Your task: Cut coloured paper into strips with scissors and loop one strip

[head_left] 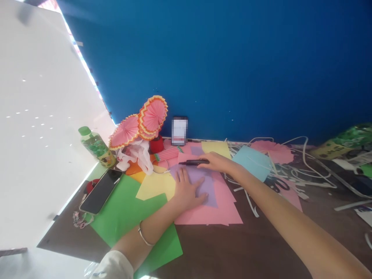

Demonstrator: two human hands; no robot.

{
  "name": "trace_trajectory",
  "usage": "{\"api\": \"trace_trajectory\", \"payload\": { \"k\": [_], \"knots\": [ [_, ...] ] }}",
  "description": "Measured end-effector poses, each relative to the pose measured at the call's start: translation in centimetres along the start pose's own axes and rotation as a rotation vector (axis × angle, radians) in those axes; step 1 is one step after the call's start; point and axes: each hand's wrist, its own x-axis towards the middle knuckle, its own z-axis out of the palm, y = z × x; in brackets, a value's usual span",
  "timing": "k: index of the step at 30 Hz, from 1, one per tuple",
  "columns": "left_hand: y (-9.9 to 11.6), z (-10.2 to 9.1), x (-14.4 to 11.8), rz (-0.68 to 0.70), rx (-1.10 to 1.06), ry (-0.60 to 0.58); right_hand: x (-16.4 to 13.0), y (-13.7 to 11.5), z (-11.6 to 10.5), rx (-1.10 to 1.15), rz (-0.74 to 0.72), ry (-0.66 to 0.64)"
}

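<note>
Pressing flat with fingers spread, the left hand (187, 192) pins the purple sheet (203, 185) on pink paper (221, 211) on the bench (247, 248), steadying it while right hand (216, 162) grips the black marker (193, 162) at its far edge.

Matt paper sheets: purple (203, 186), pink (221, 209), green (128, 217). The pen (193, 162) looks like black plastic. Pleated paper fans (152, 114) at the table's (261, 240) far edge; phone (100, 190) glossy glass; table dark, dull wood.

A phone (100, 191) lies left of the paper sheets (203, 201), a bottle (95, 146) behind it.
</note>
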Motion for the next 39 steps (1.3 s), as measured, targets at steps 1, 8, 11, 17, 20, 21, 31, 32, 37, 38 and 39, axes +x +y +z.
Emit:
{"api": "trace_trajectory", "payload": {
  "k": [1, 8, 11, 17, 20, 21, 31, 32, 37, 38, 39],
  "knots": [
    [0.0, 0.0, 0.0, -0.004, 0.005, -0.01, 0.0, 0.0, 0.0, -0.005, -0.004, -0.002],
    [0.1, -0.1, 0.1, 0.004, 0.005, 0.001, -0.3, 0.0, -0.3, -0.032, 0.072, -0.038],
    [0.1, 0.0, 0.0, -0.004, 0.023, -0.013, -0.3, 0.2, -0.3, -0.026, 0.081, -0.049],
    [0.1, 0.1, 0.0, -0.005, 0.036, -0.001, -0.5, 0.6, -0.3, -0.068, 0.086, -0.054],
    [0.1, 0.0, 0.0, -0.012, 0.053, -0.012, -0.6, 0.8, -0.3, -0.094, 0.078, -0.052],
    [0.1, 0.0, 0.0, -0.012, 0.055, -0.014, -0.6, 0.8, -0.3, -0.099, 0.075, -0.052],
    [-0.2, 0.6, 0.1, 0.01, 0.017, 0.046, -1.1, 1.0, -0.5, -0.127, 0.081, -0.047],
    [-0.1, 0.7, 0.1, 0.006, 0.019, 0.046, -1.2, 1.1, -0.5, -0.128, 0.081, -0.046],
    [-0.1, 0.7, 0.1, -0.003, 0.044, 0.043, -1.4, 1.3, -0.4, -0.133, 0.083, -0.042],
    [-0.1, 0.8, 0.1, -0.005, 0.046, 0.043, -1.5, 1.3, -0.4, -0.136, 0.083, -0.041],
    [-0.1, 0.8, 0.1, -0.006, 0.046, 0.043, -1.5, 1.4, -0.5, -0.137, 0.083, -0.041]
  ]
}}
